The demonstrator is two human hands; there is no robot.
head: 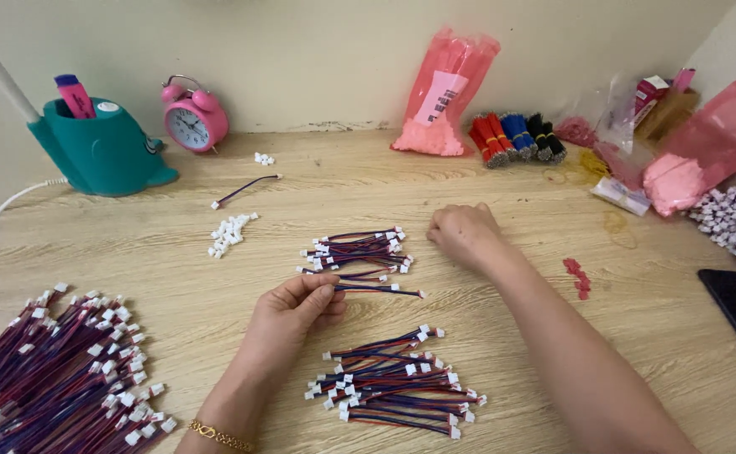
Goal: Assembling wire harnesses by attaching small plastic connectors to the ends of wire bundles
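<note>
Left hand pinching a wire mid-table

The wire [378, 288] is lying at centre, pinched by the left hand [297, 313]; the right hand [462, 234], fisted, is resting at two o'clock beside a wire pile [358, 250], grip contents hidden.

On the pale wood-grain tabletop [175, 277] the left hand [297, 313] pinches a short red-and-blue wire lead with white plug ends [381, 289] by one end, fingertips closed on it. The right hand [462, 234] rests curled as a loose fist beside a small heap of the same leads [358, 250] — whether it grips anything cannot be told. A second heap [397, 385] lies near the front edge, a far larger pile [57, 370] at far left. Loose white plastic connectors [230, 232] lie before a pink twin-bell alarm clock [194, 116].
</note>
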